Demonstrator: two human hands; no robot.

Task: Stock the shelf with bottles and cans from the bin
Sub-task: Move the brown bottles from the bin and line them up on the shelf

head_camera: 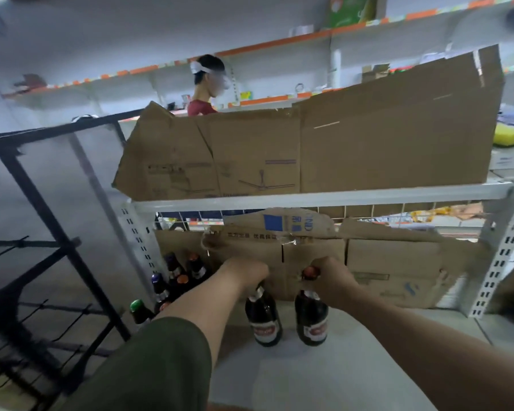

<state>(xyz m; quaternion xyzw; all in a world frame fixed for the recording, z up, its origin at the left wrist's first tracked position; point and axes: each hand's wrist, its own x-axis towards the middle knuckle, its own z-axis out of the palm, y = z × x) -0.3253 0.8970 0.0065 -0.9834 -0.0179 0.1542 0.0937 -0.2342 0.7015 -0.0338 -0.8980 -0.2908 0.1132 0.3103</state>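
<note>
Two dark brown bottles with red and white labels stand side by side on the white lower shelf (353,357). My left hand (244,272) grips the neck of the left bottle (263,318). My right hand (331,280) is closed around the neck of the right bottle (311,318), whose orange cap shows above my fingers. Both bottles are upright and look set on the shelf board. At the shelf's left end stands a cluster of several more dark bottles (175,280) with blue, orange and green caps. The bin is not in view.
Torn cardboard sheets (383,262) line the back of the lower shelf, and a bigger sheet (309,149) stands on the shelf above. White slotted uprights (505,247) frame the bay. A black metal rack (51,232) stands left. Behind the shelving stands a person in a red shirt (201,106).
</note>
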